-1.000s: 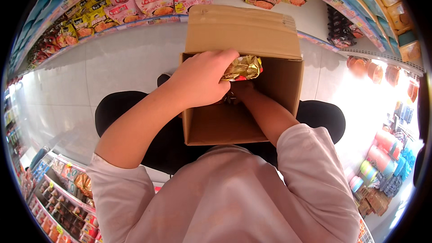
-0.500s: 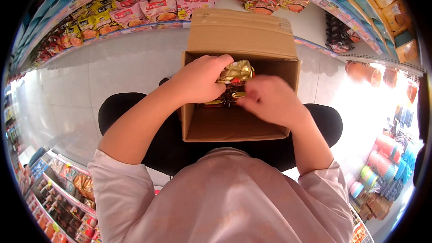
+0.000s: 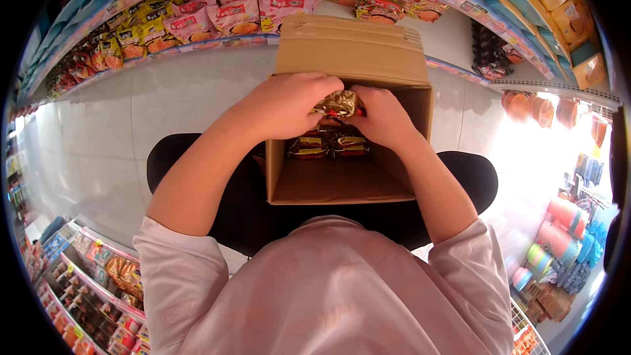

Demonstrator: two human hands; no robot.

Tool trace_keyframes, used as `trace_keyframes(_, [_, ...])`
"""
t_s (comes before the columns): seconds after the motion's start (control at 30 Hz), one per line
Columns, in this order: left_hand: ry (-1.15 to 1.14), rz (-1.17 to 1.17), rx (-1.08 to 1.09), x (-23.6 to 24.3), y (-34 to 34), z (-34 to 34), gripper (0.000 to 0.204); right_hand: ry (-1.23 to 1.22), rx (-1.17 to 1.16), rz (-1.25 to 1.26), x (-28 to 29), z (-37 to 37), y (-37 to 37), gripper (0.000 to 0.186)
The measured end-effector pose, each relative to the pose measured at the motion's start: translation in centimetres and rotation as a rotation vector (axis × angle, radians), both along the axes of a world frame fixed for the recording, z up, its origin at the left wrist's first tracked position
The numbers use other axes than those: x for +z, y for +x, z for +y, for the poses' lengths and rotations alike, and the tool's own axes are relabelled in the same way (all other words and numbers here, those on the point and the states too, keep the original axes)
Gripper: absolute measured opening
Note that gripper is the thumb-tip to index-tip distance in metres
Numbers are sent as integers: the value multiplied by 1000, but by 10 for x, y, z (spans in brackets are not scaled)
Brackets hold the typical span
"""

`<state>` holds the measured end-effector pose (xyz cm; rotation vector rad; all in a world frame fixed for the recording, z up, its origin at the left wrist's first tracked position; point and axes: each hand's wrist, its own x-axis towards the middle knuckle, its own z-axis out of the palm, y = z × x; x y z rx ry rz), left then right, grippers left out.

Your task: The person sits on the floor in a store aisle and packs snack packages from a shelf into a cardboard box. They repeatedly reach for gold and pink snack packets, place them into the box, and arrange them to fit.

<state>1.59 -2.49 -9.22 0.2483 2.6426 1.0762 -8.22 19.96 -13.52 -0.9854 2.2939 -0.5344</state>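
Observation:
An open cardboard box [image 3: 342,192] sits between my knees with its far flap [image 3: 348,46] raised. Over its far part, my left hand [image 3: 299,104] grips one side of a shiny gold foil food packet [image 3: 340,101]. The fingers of my right hand [image 3: 380,113] are closed on the packet's other side. Below, inside the box, lie more gold and dark red packets, among them a left one [image 3: 309,147] and a right one [image 3: 350,145]. My hands hide part of the box's far inside.
Ahead, a low shelf holds pink noodle packets [image 3: 238,16], yellow-black packets [image 3: 154,34] and red-gold packets [image 3: 380,8]. A dark rack [image 3: 490,52] stands on its right part. Stacked colourful cups [image 3: 562,243] are at the right, another stocked shelf [image 3: 98,286] at the lower left.
My right hand has moved up and away from the lower packets to the held packet's right side. The two packets in the box now show more plainly. My left hand keeps its grip.

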Motion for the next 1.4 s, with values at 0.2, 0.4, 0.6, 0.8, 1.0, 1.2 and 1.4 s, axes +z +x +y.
trace_keyframes(0.2, [-55,38,87,8,2,-10,35,278,143,516,-103,-43,33,24])
trace_keyframes(0.4, [-118,42,1,14,0,-11,30,-5,103,307,-204,-75,50,36])
trace_keyframes(0.6, [-160,105,-43,14,3,-11,25,20,172,224,-218,-93,54,35])
trace_keyframes(0.8, [-188,134,-58,17,1,-11,22,93,309,204,-197,-94,48,35])
trace_keyframes(1.0, [-203,268,-4,10,-9,-11,25,147,610,103,-105,-64,54,35])
trace_keyframes(1.2, [-264,474,36,-13,-11,-5,38,-89,525,-111,39,-11,8,15])
trace_keyframes(1.4, [-340,272,79,-42,-22,-1,36,-395,-117,137,41,12,-101,9])
